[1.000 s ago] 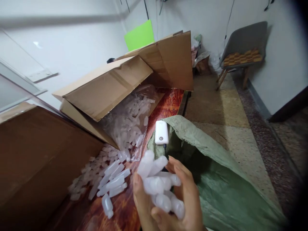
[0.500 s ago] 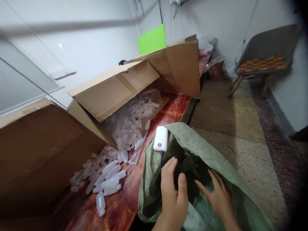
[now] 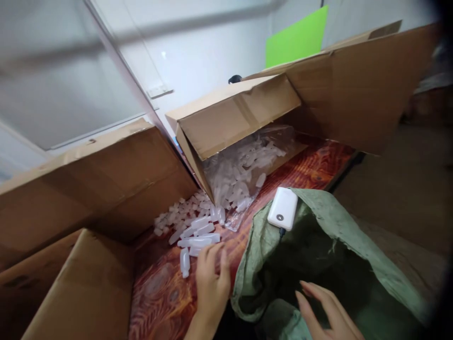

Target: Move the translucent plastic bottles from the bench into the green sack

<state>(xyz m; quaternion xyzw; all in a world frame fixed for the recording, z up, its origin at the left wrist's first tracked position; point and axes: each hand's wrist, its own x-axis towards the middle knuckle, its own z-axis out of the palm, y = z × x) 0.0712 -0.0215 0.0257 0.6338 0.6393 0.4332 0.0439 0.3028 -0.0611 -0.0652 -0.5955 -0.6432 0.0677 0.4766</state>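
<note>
My left hand [image 3: 212,278] is open over the table, its fingertips near several small translucent plastic bottles [image 3: 200,242]. Whether it touches one cannot be made out. One more bottle [image 3: 184,262] lies just left of its fingers. Behind them spreads a pile of small white pieces [image 3: 184,210], perhaps caps. My right hand [image 3: 327,314] is open and empty above the mouth of a green woven sack [image 3: 339,231]. On the sack's rim rests a white power bank [image 3: 284,208] with a dark cable plugged in. The sack's inside is too dark to see.
A tipped cardboard box [image 3: 244,118] holds a clear plastic bag [image 3: 244,172] full of bottles on the red wood-grain table [image 3: 159,293]. More cardboard [image 3: 106,179] stands at the left, and a large cardboard panel [image 3: 354,89] at the back right. A bright green board [image 3: 297,40] rises behind.
My left hand has moved left out of the sack's mouth to the bottles on the table. My right hand stays over the sack, lower in view. The view has turned left.
</note>
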